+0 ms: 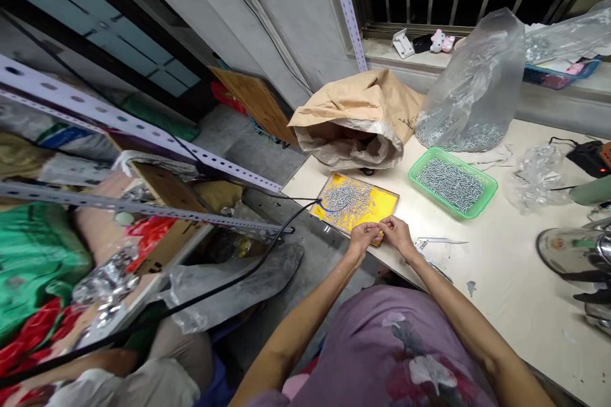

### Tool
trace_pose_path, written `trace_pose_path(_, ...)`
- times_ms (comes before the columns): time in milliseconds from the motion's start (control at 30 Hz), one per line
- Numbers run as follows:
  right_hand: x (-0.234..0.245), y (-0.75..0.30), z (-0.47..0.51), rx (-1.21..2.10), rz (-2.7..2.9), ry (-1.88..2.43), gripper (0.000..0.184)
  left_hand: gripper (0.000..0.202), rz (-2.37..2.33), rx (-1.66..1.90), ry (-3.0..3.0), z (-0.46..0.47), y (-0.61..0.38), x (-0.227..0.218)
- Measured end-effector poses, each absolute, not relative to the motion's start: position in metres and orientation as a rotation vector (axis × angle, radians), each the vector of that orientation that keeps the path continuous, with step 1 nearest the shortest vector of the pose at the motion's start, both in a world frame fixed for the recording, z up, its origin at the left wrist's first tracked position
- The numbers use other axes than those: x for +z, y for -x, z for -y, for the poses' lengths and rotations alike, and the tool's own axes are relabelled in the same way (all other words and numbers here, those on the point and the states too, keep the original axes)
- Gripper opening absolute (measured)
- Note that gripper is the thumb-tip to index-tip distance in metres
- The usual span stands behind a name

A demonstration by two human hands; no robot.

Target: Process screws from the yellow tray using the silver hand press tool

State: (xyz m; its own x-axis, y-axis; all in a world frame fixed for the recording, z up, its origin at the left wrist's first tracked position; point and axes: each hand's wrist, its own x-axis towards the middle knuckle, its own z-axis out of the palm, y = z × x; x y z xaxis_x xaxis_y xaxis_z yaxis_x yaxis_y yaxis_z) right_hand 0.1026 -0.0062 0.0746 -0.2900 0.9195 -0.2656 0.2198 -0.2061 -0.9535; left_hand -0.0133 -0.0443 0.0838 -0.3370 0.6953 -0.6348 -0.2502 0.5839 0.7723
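Note:
My left hand (pixel 363 236) and my right hand (pixel 395 230) meet over the near right corner of a yellow tray (pixel 386 203). Fingers of both hands are pinched together; whatever is between them is too small to make out. A heap of small silvery metal pins (pixel 346 198) covers the left and middle of the tray. Behind my right hand, a green plastic basket (pixel 491 194) holds many similar small metal pieces (pixel 451 184). To the right of my right hand lies a thin pointed tool (pixel 442 241), perhaps tweezers.
An open brown paper sack (pixel 353 114) and a clear bag of metal pieces (pixel 470 108) stand behind the tray. A black cable (pixel 267 248) crosses on the left to the tray. Shiny metal vessels (pixel 573 253) stand at right. Another person's leg (pixel 179 350) shows lower left.

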Motion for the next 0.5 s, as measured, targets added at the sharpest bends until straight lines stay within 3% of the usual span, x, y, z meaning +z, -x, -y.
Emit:
trace_pose_path(400, 0.078, -0.072, 0.004, 1.51, 1.615, 1.228, 0.023, 0.025, -1.522, 1.055, -0.213, 0.046, 0.059, 0.096)
trace_pose_path(500, 0.076, -0.072, -0.004, 1.374, 1.756, 1.247, 0.024, 0.024, -1.551, 1.034, -0.215, 0.044, 0.066, 0.097)
